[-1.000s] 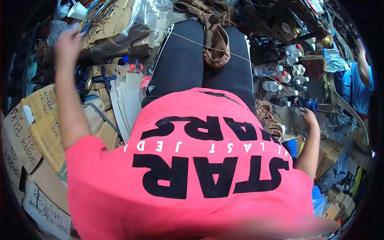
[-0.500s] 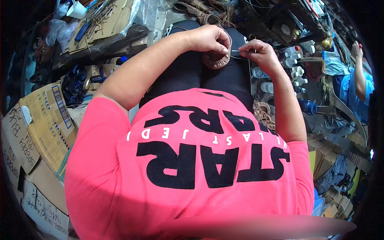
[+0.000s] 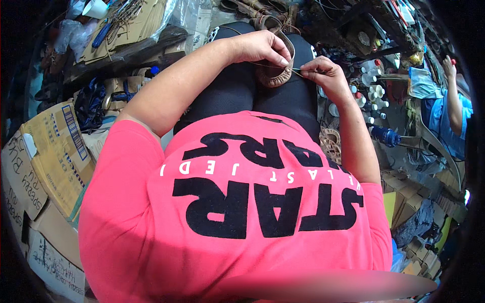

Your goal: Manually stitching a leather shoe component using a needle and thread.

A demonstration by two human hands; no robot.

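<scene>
A brown leather shoe (image 3: 275, 80) with a gathered, stitched toe sits on my dark-trousered lap, its toe toward me. Over its left side bends my left hand (image 3: 265, 48), thumb and fingers closed at the shoe's upper edge; whether they hold the edge or thread is hard to make out. To the right, my right hand (image 3: 322, 70) pinches a thin pale thread (image 3: 297, 69) that runs to the shoe's right side. Any needle is too small to tell. Another thin strand shows to the left of the shoe, below my left hand.
More brown shoes (image 3: 252, 9) lie beyond my knees. Flat cardboard pieces (image 3: 129, 35) are stacked at the far left, and cartons (image 3: 55, 151) stand nearer. Several bottles (image 3: 371, 76) are on the right, beside a metal leg. A person in blue (image 3: 449, 113) sits farther right.
My right hand has shifted slightly down, still pinching the thread. More of the shoe's right edge shows beside my left fingers, and a strand now shows left of the shoe.
</scene>
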